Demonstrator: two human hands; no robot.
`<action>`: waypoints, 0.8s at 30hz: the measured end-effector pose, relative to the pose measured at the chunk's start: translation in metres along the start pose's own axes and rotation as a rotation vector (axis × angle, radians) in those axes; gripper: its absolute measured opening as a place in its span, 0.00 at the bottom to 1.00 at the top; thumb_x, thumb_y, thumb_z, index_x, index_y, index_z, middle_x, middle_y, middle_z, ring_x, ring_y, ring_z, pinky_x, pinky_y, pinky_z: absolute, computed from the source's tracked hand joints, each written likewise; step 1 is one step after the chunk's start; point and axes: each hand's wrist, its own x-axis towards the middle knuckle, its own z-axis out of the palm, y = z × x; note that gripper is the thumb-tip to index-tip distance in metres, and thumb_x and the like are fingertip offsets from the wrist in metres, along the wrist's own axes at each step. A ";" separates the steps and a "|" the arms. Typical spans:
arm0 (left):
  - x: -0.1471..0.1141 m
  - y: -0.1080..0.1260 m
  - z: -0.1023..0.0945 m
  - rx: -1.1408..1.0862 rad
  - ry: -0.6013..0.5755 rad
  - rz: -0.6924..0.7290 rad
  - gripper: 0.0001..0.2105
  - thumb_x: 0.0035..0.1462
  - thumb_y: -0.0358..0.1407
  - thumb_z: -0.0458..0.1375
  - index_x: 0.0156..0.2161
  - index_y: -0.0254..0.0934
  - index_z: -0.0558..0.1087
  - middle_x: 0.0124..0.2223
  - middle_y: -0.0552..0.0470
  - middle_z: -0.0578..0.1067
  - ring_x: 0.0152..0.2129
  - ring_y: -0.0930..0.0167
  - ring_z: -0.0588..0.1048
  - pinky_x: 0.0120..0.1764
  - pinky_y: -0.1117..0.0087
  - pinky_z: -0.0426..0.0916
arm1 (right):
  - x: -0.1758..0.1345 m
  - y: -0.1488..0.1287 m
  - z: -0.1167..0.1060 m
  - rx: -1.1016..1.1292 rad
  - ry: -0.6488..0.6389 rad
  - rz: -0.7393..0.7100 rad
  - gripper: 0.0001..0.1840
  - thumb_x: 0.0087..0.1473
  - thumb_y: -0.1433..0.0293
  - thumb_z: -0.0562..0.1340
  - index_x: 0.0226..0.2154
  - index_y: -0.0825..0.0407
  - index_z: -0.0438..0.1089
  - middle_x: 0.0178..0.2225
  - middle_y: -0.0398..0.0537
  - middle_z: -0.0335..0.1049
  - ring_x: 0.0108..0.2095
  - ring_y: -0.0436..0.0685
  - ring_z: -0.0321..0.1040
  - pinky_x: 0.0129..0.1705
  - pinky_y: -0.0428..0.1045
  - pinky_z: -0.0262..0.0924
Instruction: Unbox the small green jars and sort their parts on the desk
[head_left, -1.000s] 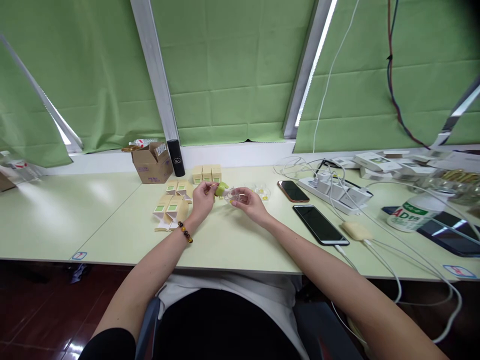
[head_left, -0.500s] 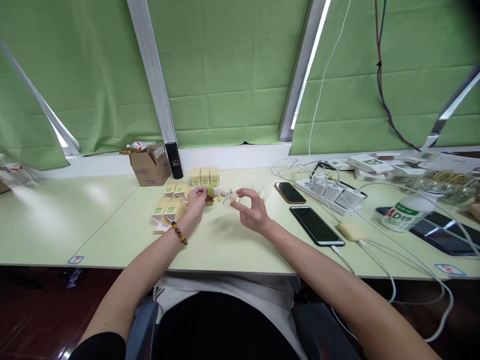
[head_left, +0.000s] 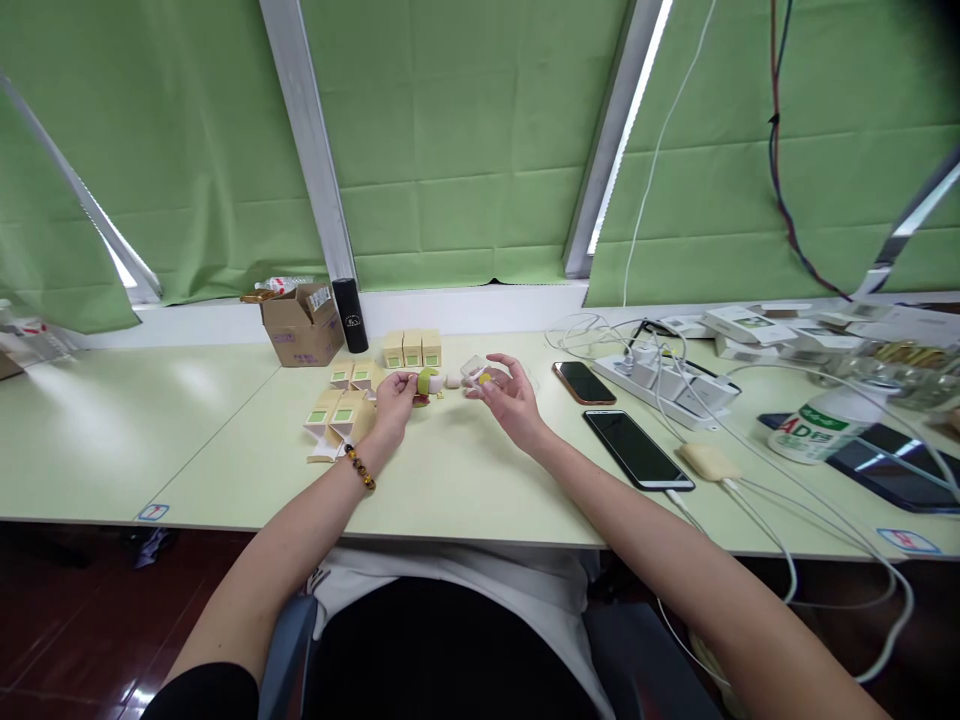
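Observation:
At the middle of the table my left hand, a beaded bracelet on its wrist, is closed at the fingertips on a small green-and-white rounded thing; its exact kind is too small to tell. My right hand has its thumb and fingers around a small clear plastic container, with a yellow spot showing near the thumb. Between the hands lies a little pale piece. Close to my left hand stand several small cream boxes with green squares, some with open flaps.
Behind are more cream boxes, a cardboard box and a black cylinder. To the right lie two phones, a power strip with tangled white cables, a white bottle and a dark tablet.
My right hand has turned and tilted the clear container up and slightly away, and its yellow spot now shows. My left hand stays in nearly the same place with the green-and-white thing.

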 end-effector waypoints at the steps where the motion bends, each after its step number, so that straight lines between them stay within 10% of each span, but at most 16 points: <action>1: -0.001 0.000 0.000 0.002 0.000 -0.002 0.08 0.64 0.36 0.65 0.37 0.33 0.73 0.34 0.49 0.80 0.25 0.74 0.77 0.33 0.70 0.77 | 0.002 0.000 -0.002 0.075 -0.001 0.064 0.27 0.51 0.53 0.76 0.49 0.40 0.68 0.43 0.44 0.77 0.45 0.60 0.78 0.52 0.62 0.75; 8: -0.002 0.001 0.001 0.028 -0.006 -0.018 0.09 0.64 0.37 0.66 0.37 0.33 0.73 0.34 0.49 0.80 0.26 0.74 0.77 0.33 0.70 0.76 | 0.014 -0.007 -0.018 0.070 0.056 0.210 0.23 0.49 0.49 0.75 0.33 0.47 0.71 0.42 0.49 0.82 0.40 0.59 0.80 0.42 0.56 0.76; 15: -0.003 -0.002 0.000 0.043 -0.016 -0.006 0.08 0.64 0.36 0.65 0.37 0.33 0.74 0.37 0.47 0.80 0.28 0.73 0.78 0.34 0.70 0.75 | 0.030 -0.022 -0.059 -0.940 0.134 -0.181 0.10 0.58 0.61 0.67 0.32 0.50 0.77 0.54 0.58 0.77 0.47 0.63 0.76 0.50 0.60 0.72; 24: -0.004 0.001 0.001 0.051 -0.026 -0.012 0.09 0.64 0.36 0.66 0.37 0.33 0.73 0.37 0.46 0.81 0.28 0.73 0.78 0.33 0.70 0.75 | 0.024 -0.015 -0.068 -1.682 -0.185 -0.006 0.10 0.59 0.74 0.65 0.34 0.47 0.83 0.50 0.51 0.81 0.57 0.67 0.69 0.57 0.60 0.61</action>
